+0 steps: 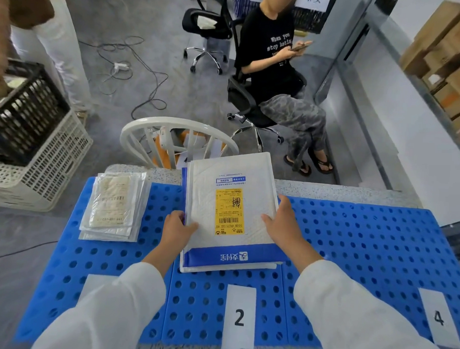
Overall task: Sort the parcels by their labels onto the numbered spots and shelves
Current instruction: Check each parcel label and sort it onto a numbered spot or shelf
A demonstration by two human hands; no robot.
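A white padded parcel (pixel 209 199) with a yellow label and a blue band lies on top of a small stack, on the blue perforated mat (pixel 365 246) above the card marked 2 (pixel 239 317). My left hand (pixel 176 228) holds its left edge, thumb on top. My right hand (pixel 283 224) presses flat on its right edge, fingers spread. A second stack of clear-bagged parcels (pixel 114 206) rests at the mat's far left. A card marked 4 (pixel 438 318) lies at the right. Another card at the left is partly hidden by my sleeve.
Beyond the table stands a white chair (pixel 178 130) with items on its seat. A seated person (pixel 278 71) holds a phone. At left, a black crate on a white crate (pixel 39 171) stands beside a standing person. Cardboard boxes (pixel 450 60) fill shelves at right. Cables cross the floor.
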